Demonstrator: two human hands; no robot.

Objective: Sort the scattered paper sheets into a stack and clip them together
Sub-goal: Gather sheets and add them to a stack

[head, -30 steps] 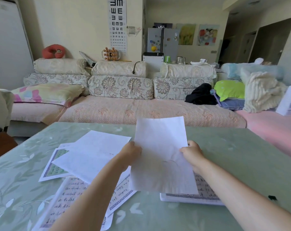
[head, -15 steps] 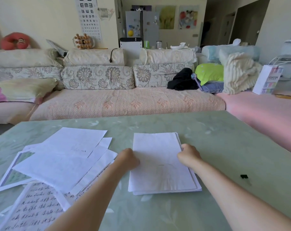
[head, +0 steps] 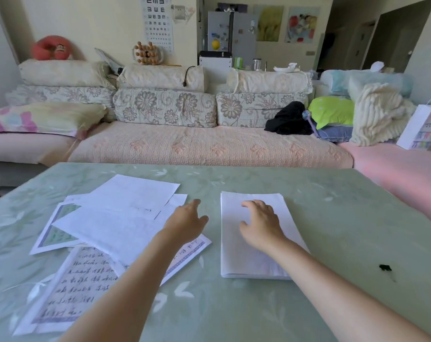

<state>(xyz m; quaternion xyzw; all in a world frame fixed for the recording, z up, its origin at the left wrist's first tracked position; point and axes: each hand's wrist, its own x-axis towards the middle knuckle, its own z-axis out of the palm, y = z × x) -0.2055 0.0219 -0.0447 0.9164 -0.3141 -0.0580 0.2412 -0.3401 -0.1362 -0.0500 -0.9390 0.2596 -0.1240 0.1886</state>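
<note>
Partly done — a squared stack of white paper sheets (head: 256, 233) lies at 3 o'clock on the pale green floral surface (head: 333, 218) under the right hand (head: 261, 223), its grip loose and empty. The left hand (head: 184, 222), fingers slack, holding nothing, reaches toward the scattered written and blank sheets (head: 115, 225) at 9 o'clock; the small black clip (head: 384, 267) waits at 4 o'clock — unused

One head-worn view looks forward and down across the near table (head: 258, 317) toward the sofa (head: 209, 149).

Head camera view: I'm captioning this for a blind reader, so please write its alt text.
A person's right hand rests on a neat stack of paper on a green table, while the left hand reaches, open, toward scattered sheets, some handwritten. A small black binder clip lies to the right; a floral sofa stands behind.
</note>
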